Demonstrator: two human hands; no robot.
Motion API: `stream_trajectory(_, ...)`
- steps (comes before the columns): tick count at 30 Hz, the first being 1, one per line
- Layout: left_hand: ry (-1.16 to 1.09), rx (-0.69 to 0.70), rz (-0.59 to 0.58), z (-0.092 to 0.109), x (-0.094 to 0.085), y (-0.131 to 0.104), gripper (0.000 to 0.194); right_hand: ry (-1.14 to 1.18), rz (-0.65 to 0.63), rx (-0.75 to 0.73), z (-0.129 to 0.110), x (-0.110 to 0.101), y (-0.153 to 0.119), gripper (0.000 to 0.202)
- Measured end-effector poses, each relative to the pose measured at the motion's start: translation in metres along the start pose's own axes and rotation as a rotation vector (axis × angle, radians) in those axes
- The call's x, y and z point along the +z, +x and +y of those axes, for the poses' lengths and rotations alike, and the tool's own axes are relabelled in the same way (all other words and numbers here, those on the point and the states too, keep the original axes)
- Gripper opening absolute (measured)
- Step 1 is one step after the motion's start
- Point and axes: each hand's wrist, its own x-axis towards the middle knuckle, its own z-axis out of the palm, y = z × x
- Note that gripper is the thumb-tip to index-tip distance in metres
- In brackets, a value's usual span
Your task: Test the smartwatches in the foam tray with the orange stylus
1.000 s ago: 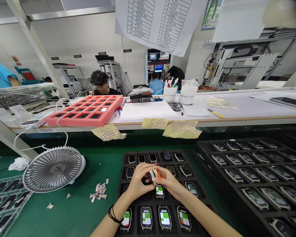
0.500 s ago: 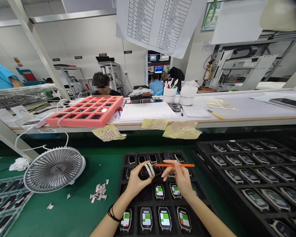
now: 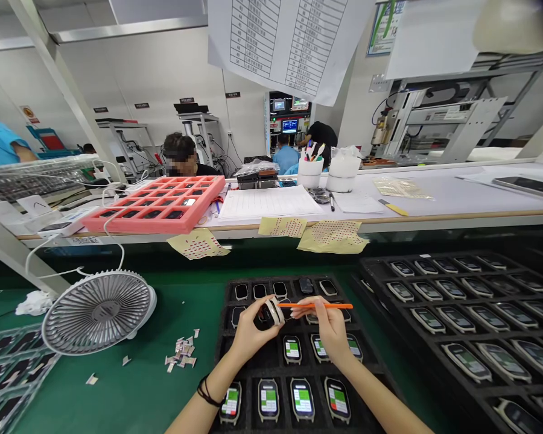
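Note:
Between the thumb and fingers of my left hand (image 3: 250, 330) a watch case (image 3: 275, 312) is held tilted on its edge above the black foam tray (image 3: 248, 360). My right hand (image 3: 331, 328) grips a thin orange stick (image 3: 337, 305), lying nearly level. Its left tip meets the side of the watch case; whether it presses there is too small to tell. Under my hands, several watches rest in the tray's pockets. A watch with a green and white screen (image 3: 292, 349) lies just below the held one, and others like it fill the front row.
At right stands another black tray of watches (image 3: 468, 324). A grey fan (image 3: 100, 310) and a small heap of tabs (image 3: 181, 352) are on the green mat at left. The shelf ahead carries a pink foam tray (image 3: 181, 224) and papers (image 3: 269, 202). Co-workers sit beyond.
My right hand has shifted slightly left with the orange stick, bringing its tip to the watch case, and its fingers have drawn closer together. My left hand stays nearly in place.

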Motion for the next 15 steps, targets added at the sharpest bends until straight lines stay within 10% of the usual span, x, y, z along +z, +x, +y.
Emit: stream_trajectory(15,0.018,-0.001,-0.005,-0.0014,0.0004,-0.0002,0.048,-0.014,0.014,-0.125,0.0009,0.0004,0.0003,0.041)
